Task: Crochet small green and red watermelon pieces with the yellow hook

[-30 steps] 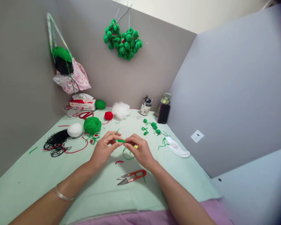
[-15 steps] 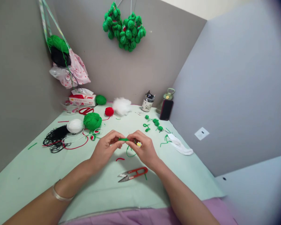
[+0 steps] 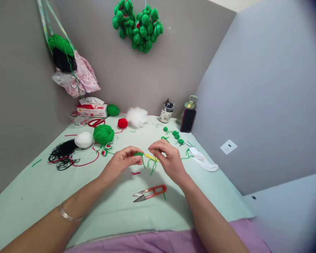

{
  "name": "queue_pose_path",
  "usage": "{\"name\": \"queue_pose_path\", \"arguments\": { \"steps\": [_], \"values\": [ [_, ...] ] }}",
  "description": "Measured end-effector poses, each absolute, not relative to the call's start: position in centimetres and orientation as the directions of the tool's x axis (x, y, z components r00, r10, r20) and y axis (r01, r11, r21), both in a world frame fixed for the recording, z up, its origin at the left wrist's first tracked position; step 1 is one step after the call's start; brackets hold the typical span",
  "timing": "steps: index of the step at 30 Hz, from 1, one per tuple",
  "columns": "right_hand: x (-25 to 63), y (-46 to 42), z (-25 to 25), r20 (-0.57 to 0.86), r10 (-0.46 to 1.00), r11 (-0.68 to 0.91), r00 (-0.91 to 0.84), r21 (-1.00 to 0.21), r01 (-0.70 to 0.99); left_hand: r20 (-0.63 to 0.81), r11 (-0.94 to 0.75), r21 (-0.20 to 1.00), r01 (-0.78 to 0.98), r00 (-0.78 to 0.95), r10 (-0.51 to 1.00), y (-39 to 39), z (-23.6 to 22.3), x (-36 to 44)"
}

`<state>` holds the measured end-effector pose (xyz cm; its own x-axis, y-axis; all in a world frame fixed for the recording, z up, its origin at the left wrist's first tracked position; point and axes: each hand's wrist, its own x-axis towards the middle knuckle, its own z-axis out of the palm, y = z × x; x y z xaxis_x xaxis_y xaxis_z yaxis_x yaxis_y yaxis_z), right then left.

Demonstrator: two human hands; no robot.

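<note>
My left hand (image 3: pixel 122 159) pinches a small green crocheted piece (image 3: pixel 138 154) between thumb and fingers. A green yarn tail hangs below it. My right hand (image 3: pixel 170 156) has come apart from the piece, its thumb and fingertips pressed together; what they hold, if anything, is too small to make out. Between the hands shows a yellow crochet hook (image 3: pixel 150 157), partly behind my right hand, with loose green yarn (image 3: pixel 153 168) by it. Orange-handled thread snips (image 3: pixel 150 193) lie on the table below the hands, blades to the left. A short red yarn scrap (image 3: pixel 136 173) is above them.
Left on the table are a green yarn ball (image 3: pixel 103 134), a white ball (image 3: pixel 84 140), black yarn (image 3: pixel 64 154) and red scissors (image 3: pixel 96 122). Behind sit a red ball (image 3: pixel 122 123) and white stuffing (image 3: pixel 137 117). Small green balls (image 3: pixel 176 135), a phone (image 3: pixel 188 120) and white cloth (image 3: pixel 203 160) are right.
My right hand has let go of the green crocheted piece and drawn away to the right. The piece stays in my left hand. More of the yellow hook now shows.
</note>
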<state>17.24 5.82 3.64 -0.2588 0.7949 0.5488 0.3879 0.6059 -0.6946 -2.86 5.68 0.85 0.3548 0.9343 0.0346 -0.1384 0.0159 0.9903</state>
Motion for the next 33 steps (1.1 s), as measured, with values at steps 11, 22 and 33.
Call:
{"name": "queue_pose_path", "arguments": {
  "steps": [11, 22, 33],
  "values": [
    [17.61, 5.93, 3.66, 0.594, 0.690, 0.712, -0.414, -0.455, 0.534, 0.035, -0.024, 0.999, -0.036, 0.354, 0.935, 5.54, 1.10, -3.01],
    [17.87, 6.03, 3.71, 0.585, 0.668, 0.733, -0.460, -0.413, 0.540, 0.050, -0.042, 0.999, -0.030, 0.409, 0.911, 5.46, 1.43, -3.08],
    [17.17, 5.22, 4.30, 0.497, 0.704, 0.699, -0.507, -0.614, 0.368, 0.042, 0.019, 0.992, -0.121, 0.477, 0.878, 5.53, 1.05, -2.84]
  ]
}}
